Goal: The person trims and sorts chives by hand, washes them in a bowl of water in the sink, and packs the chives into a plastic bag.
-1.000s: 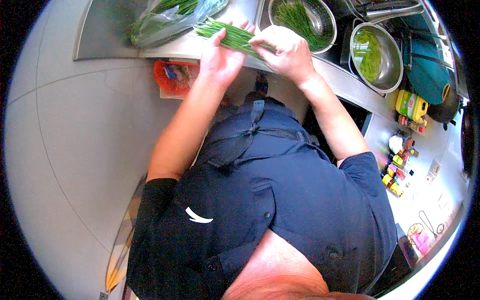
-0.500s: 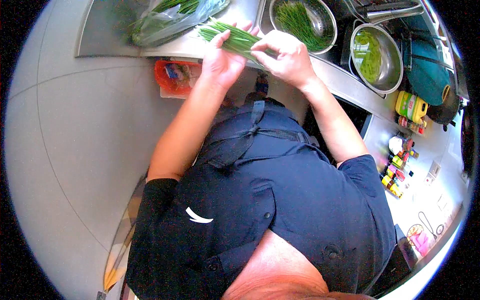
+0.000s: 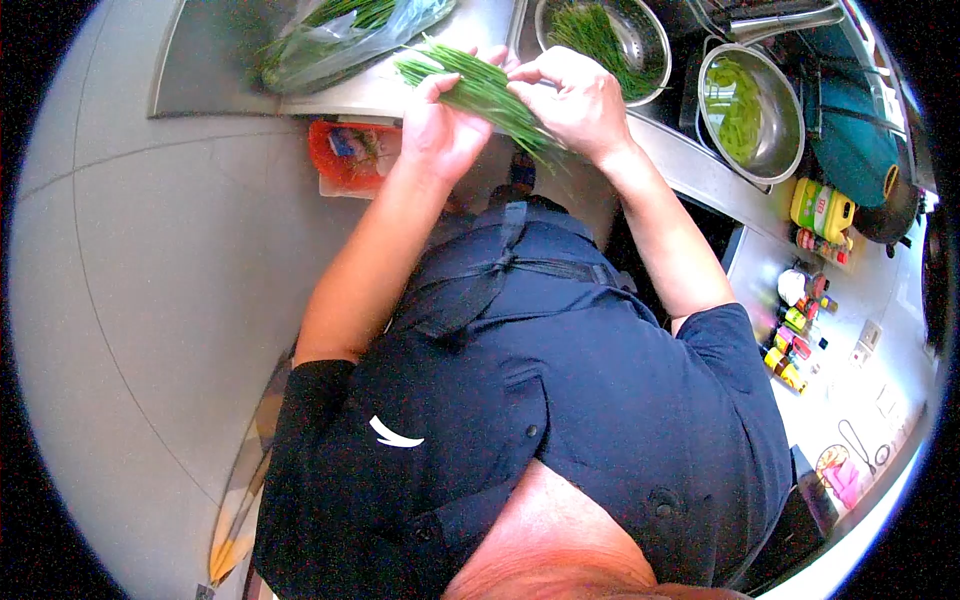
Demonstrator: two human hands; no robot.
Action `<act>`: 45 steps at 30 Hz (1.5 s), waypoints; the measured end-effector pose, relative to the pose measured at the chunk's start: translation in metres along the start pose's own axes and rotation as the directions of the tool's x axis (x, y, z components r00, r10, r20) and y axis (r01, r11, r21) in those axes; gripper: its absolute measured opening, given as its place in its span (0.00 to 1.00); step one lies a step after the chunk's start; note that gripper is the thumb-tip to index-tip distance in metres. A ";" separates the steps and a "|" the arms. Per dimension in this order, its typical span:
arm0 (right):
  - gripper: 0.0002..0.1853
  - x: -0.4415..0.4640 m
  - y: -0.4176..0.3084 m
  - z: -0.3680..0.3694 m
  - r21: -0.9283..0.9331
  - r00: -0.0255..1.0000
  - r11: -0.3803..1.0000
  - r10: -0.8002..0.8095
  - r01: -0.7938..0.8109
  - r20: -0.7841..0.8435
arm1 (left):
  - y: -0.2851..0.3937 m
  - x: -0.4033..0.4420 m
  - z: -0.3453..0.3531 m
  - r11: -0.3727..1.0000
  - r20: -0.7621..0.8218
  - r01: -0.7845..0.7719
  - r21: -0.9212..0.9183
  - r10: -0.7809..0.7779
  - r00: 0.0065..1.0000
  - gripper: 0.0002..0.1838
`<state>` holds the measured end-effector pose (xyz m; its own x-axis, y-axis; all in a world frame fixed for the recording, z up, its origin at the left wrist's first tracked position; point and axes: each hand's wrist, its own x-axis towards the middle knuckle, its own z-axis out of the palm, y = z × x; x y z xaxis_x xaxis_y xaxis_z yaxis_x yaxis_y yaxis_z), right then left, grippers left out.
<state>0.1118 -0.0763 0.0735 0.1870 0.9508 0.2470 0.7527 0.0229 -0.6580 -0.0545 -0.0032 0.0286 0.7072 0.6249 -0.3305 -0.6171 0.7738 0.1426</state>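
A bundle of thin green stalks (image 3: 480,92) lies across the palm of my left hand (image 3: 440,130), whose thumb and fingers curl round it near the counter's front edge. My right hand (image 3: 577,105) pinches at the bundle's right part, with its fingertips on the stalks. The right ends of the stalks hang down below my right hand. More green stalks lie in a clear plastic bag (image 3: 355,50) on the steel counter (image 3: 215,60) at the upper left. Behind my right hand, a metal colander (image 3: 655,45) holds similar stalks.
A steel pan (image 3: 785,120) with light green pieces in liquid stands at the right. Beyond it are a yellow bottle (image 3: 822,208) and several small jars (image 3: 790,335). A red-lined bin (image 3: 345,165) is below the counter.
The bundle's right ends now spread further down and are more visible below my right hand. My right hand has moved slightly up and stays at the stalks.
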 end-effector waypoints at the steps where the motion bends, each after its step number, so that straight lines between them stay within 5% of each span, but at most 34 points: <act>1: 0.10 0.000 0.000 0.000 -0.030 1.000 1.000 0.003 -0.003 0.010 | 0.000 0.000 -0.001 1.000 0.011 0.011 -0.007 -0.011 1.000 0.28; 11: 0.09 0.001 -0.002 -0.003 -0.048 0.998 0.998 0.033 -0.030 0.055 | -0.004 0.000 0.004 0.994 -0.093 0.037 0.098 -0.027 0.995 0.21; 23: 0.10 0.006 -0.004 -0.006 0.025 0.998 1.000 -0.006 0.004 0.066 | -0.008 0.003 0.005 0.989 -0.051 0.046 0.142 -0.039 0.998 0.25; 32: 0.11 0.008 -0.003 -0.002 -0.098 0.985 0.985 0.149 -0.141 0.087 | -0.012 0.003 0.003 0.985 -0.047 0.061 0.159 -0.054 0.997 0.26; 40: 0.13 0.014 0.001 -0.005 0.117 0.966 0.964 0.226 -0.241 0.128 | -0.010 0.002 0.002 0.984 -0.077 0.067 0.168 -0.055 0.996 0.26; 45: 0.15 0.014 0.007 -0.001 0.051 0.953 0.970 0.224 -0.239 0.205 | -0.010 0.003 -0.003 0.974 -0.071 0.110 0.200 -0.098 0.993 0.25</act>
<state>0.1198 -0.0630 0.0732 0.2173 0.9744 -0.0582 0.6527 -0.1894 -0.7336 -0.0471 -0.0092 0.0235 0.7377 0.5373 -0.4088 -0.4540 0.8429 0.2888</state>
